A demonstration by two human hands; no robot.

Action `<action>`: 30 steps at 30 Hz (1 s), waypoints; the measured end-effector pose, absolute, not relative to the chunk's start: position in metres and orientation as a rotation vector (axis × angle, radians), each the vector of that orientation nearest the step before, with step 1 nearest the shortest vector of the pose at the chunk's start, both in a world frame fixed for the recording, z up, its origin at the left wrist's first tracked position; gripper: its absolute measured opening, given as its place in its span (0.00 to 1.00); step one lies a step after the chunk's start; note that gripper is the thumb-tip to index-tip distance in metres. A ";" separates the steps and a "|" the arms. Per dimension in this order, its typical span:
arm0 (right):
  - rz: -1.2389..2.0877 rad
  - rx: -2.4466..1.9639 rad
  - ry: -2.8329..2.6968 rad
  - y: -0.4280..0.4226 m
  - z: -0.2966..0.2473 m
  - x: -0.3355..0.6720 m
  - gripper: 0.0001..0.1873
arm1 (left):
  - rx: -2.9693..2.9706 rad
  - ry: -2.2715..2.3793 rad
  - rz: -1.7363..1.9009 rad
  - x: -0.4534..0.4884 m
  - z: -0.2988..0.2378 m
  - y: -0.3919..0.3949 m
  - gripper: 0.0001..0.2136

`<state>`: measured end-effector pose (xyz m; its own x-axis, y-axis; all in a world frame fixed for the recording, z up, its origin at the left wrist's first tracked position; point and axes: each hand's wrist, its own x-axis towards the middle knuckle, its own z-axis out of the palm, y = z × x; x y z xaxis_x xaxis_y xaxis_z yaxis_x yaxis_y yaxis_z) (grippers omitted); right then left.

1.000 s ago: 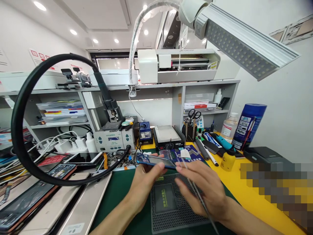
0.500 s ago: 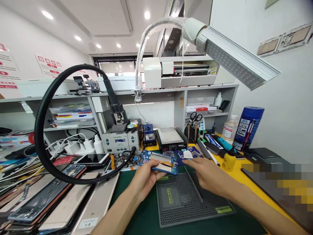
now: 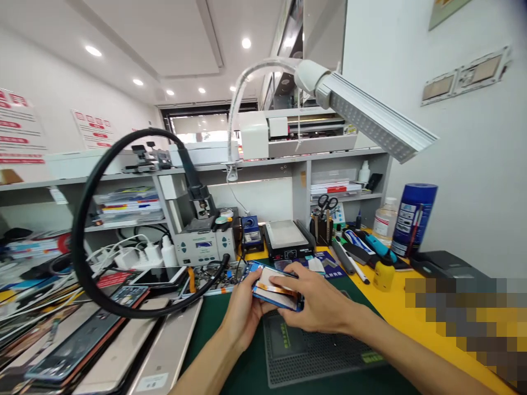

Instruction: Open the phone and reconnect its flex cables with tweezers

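Observation:
A blue phone frame (image 3: 255, 267) is held tilted above the work mat, with a pale inner panel and an orange flex cable (image 3: 268, 287) across it. My left hand (image 3: 242, 304) grips its left end, thumb on top and fingers beneath. At the right end, my right hand (image 3: 321, 296) closes on the frame, its thumb at the lower edge and its fingers over the panel and cable. Below both hands lies a dark perforated mat (image 3: 313, 354) on the green bench mat (image 3: 220, 351); my right hand and forearm cover part of it.
Phones and phone shells (image 3: 94, 334) crowd the left side, under a looping black hose (image 3: 80, 219). A soldering station (image 3: 200, 247), heating plate (image 3: 288, 238) and tool holder (image 3: 323, 226) stand behind. Along the right are a yellow bottle (image 3: 383, 275) and blue can (image 3: 415, 219).
My right hand has come left from above the perforated mat and taken hold of the phone frame. The long thin tool seen on that mat is no longer visible. The camera view has tilted upward.

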<state>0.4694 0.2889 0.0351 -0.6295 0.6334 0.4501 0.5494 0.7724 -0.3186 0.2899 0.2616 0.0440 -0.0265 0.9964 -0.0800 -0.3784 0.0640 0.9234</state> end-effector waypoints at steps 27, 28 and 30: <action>0.500 -0.659 -2.554 0.275 0.032 0.487 0.25 | 1.084 1.631 1.792 0.159 0.058 0.126 0.19; 0.491 -0.661 -2.606 0.279 0.024 0.487 0.24 | 1.079 1.730 1.844 0.133 0.055 0.110 0.20; 0.470 -0.725 -2.619 0.292 0.005 0.489 0.22 | 1.012 1.949 1.930 0.076 0.048 0.081 0.20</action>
<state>0.4889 0.2918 0.0051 -0.7943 0.5448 0.2691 0.4171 0.8109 -0.4105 0.0760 0.0808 0.0481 -0.7394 0.5989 0.3077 0.3134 -0.0983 0.9445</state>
